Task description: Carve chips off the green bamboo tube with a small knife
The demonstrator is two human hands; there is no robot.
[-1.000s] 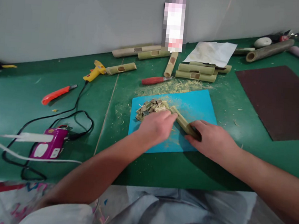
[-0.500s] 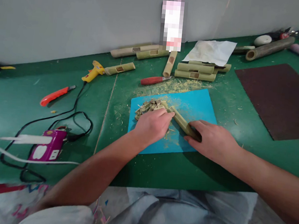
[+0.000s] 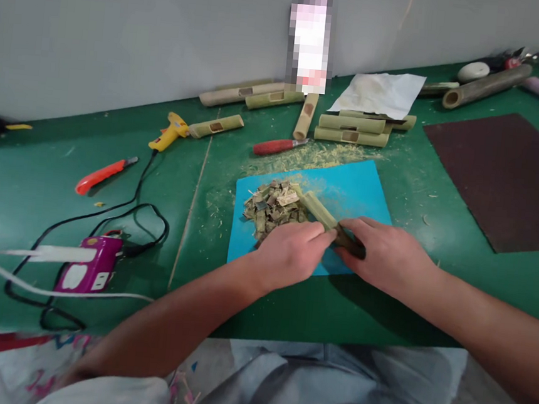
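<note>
A pale green bamboo tube [image 3: 318, 210] lies slantwise over the blue sheet [image 3: 360, 185], its far end beside a heap of bamboo chips [image 3: 273, 208]. My right hand [image 3: 390, 253] is closed around the near end of the tube, thumb on one side and fingers on the other. Against the tube's near half, close to my right fingertips, rests my left hand [image 3: 293, 254]. Its fingers are curled in a pinch; whatever is between them is hidden.
Behind the sheet lie a red-handled knife [image 3: 274, 146] and cut bamboo tubes [image 3: 352, 124] under white paper [image 3: 378, 92]. To the left are an orange utility knife [image 3: 104, 176], a yellow glue gun [image 3: 169, 133] and a purple power strip [image 3: 91, 265] with cords. A dark board [image 3: 502, 184] lies right.
My left hand has moved from the tube's far end toward me and right, along to its near half. More of the chip heap now shows. My right hand stays on the tube.
</note>
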